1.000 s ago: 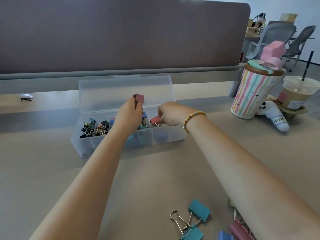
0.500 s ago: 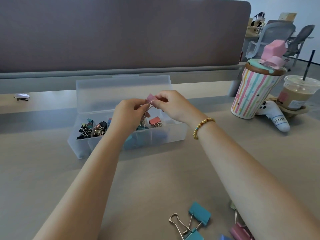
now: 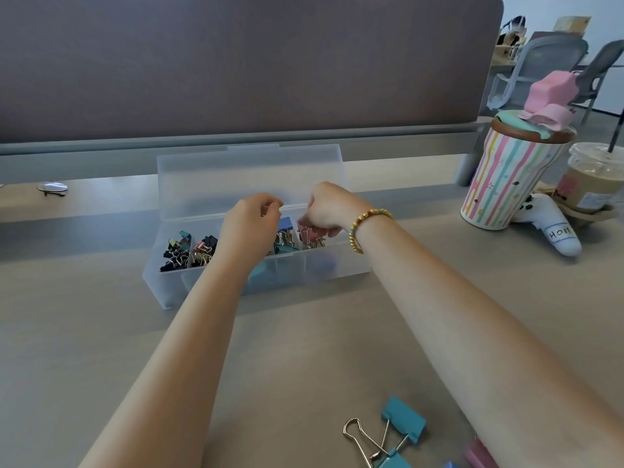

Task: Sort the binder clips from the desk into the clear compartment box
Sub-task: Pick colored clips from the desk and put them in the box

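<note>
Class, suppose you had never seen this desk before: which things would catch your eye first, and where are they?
Probably the two hands, left and right, working over the clear compartment box at mid-desk, the right hand's fingers at a pink binder clip near the box's right end. Next, the striped cup with a pink topper at far right, then the teal binder clip lying loose on the near desk.

Compartment box (image 3: 202, 292) sits mid-desk (image 3: 101, 349), loose clips (image 3: 401, 418) nearer, cup (image 3: 499, 177) to its right.
</note>
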